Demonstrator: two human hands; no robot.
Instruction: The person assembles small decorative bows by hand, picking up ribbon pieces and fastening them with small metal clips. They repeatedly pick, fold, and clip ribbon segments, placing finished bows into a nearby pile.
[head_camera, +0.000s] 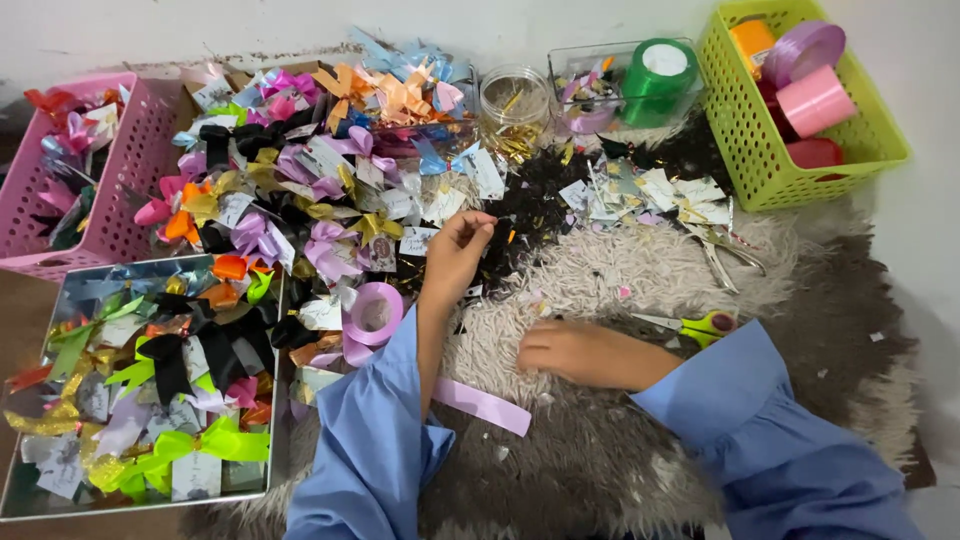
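**Hands over ribbon scraps on a shaggy rug**

Far left: pink basket (120, 190) holding ribbon bows. Below it, shallow metal tray (70, 290) packed with bows in green, black, orange, gold and lilac. Between basket and centre, a loose heap of ribbon bows (290, 190) with small white cards spread over the rug (620, 270). Lilac ribbon roll (375, 313) lies just beside the left forearm, its loose strip (482, 405) running out under the blue sleeve.

Left hand (458, 250) raised over the dark pile of cut scraps (540, 205), fingertips pinched together; what they pinch is too small to tell. Right hand (575, 352) rests flat on the rug, fingers curled loosely inward, gripping nothing visible.

Behind: clear jar (514, 100) with gold bits, clear box with green ribbon spool (658, 75). Yellow-green scissors (700, 325) lie on the rug just beside the right wrist. Far right: lime basket (760, 150) with pink, lilac, orange and red ribbon rolls.
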